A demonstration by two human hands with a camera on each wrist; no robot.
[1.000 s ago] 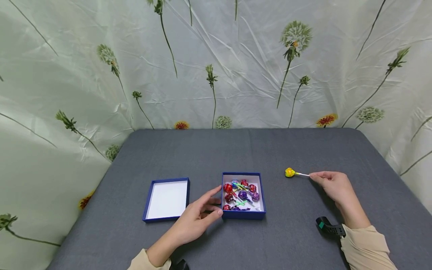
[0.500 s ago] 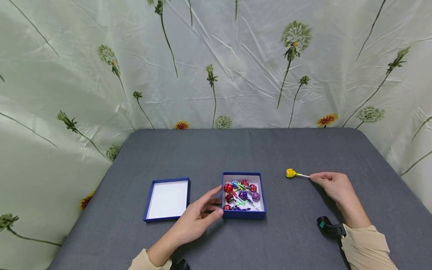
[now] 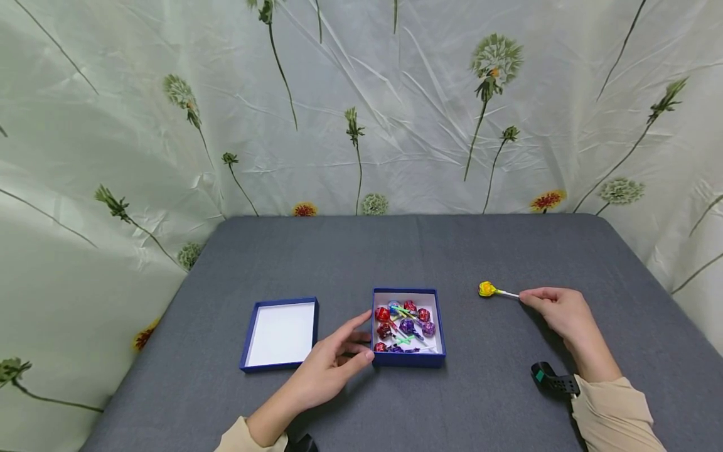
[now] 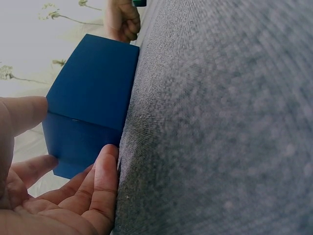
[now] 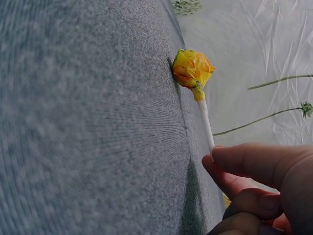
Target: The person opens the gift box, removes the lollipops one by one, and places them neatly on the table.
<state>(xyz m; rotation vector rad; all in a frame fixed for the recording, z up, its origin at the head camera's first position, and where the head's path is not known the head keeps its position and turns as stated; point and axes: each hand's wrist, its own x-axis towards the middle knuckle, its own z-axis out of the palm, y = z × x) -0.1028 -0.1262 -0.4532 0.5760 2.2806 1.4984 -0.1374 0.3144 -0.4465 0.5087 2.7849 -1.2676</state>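
Observation:
In the head view my right hand (image 3: 558, 312) pinches the end of a lollipop's white stick between thumb and index finger. The lollipop (image 3: 486, 289) has a yellow wrapper and points left; the right wrist view shows its candy end (image 5: 192, 69) at the grey cloth. My left hand (image 3: 330, 367) touches the left side of a blue box (image 3: 408, 360). From the left wrist, the thumb (image 4: 29, 111) and fingertips are seen against the box's wall (image 4: 98, 78), not wrapped round it. Several lollipops (image 3: 407, 326) in red, purple and blue wrappers lie inside the box.
A shallow blue lid (image 3: 281, 333) with a white inside lies left of the box. Grey cloth covers the table (image 3: 418, 251). A flower-printed curtain (image 3: 418, 125) hangs behind and along the left. Black straps (image 3: 556, 381) sit at the wrists.

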